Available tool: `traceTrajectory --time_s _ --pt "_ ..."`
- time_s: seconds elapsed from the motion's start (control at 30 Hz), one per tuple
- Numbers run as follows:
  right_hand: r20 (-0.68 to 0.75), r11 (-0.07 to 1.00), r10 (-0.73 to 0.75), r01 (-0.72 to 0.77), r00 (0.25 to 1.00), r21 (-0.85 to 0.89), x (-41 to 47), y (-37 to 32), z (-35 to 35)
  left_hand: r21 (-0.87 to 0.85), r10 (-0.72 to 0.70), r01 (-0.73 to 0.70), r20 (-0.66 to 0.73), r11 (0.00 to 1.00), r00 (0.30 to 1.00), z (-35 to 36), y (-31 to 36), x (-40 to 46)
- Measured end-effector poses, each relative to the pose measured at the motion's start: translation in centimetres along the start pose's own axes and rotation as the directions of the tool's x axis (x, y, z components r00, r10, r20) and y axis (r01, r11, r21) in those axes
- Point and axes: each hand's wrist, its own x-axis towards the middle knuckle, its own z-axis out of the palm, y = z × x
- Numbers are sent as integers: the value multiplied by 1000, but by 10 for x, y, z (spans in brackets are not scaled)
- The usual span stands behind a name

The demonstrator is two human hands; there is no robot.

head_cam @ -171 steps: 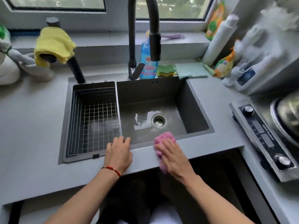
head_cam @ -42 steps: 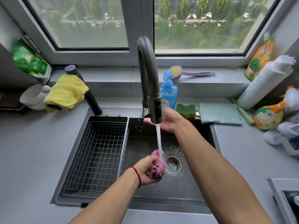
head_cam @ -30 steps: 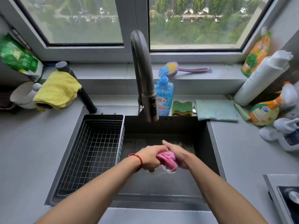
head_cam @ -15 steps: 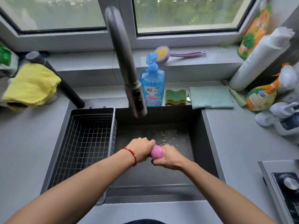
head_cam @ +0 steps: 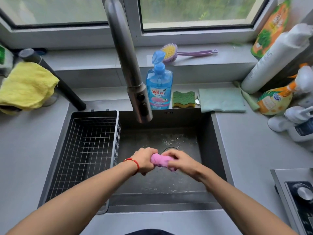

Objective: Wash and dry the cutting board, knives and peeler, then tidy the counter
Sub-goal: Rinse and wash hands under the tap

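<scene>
A bunched pink cloth (head_cam: pixel 162 161) is held over the sink basin (head_cam: pixel 207 138), just near of the drain. The left hand (head_cam: pixel 145 159) grips its left end with curled fingers; the right hand (head_cam: pixel 180 161) clamps round its right end. Water droplets speckle the basin floor. The faucet (head_cam: pixel 133 92) hangs above, far of the hands. A wire basket (head_cam: pixel 88 150) fills the sink's left part. Blue soap bottle (head_cam: pixel 159 89), green sponge (head_cam: pixel 183 99) and folded green cloth (head_cam: pixel 221 100) line the far rim; a yellow cloth (head_cam: pixel 27 87) lies far left
</scene>
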Motion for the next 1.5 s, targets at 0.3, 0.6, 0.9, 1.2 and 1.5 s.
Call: traceTrajectory --time_s 0.3,0.6,0.9,1.2,1.5 --pt "621 237 -252 -575 742 783 -5 -2 49 547 849 -684 -102 483 518 -18 9 -12" --pt "190 931 101 -25 977 -365 1 -38 27 819 363 -186 -29 543 932 7 15 -7" --pt "136 247 -324 222 936 -943 8 -24 38 -196 -293 415 455 888 841 13 15 -11" --pt "304 932 186 -266 934 247 -11 -31 -3 433 155 -78 -145 898 977 4 17 -12" --pt "571 432 -284 -429 770 793 -22 -19 39 717 824 -520 -131 463 552 -17 21 -27"
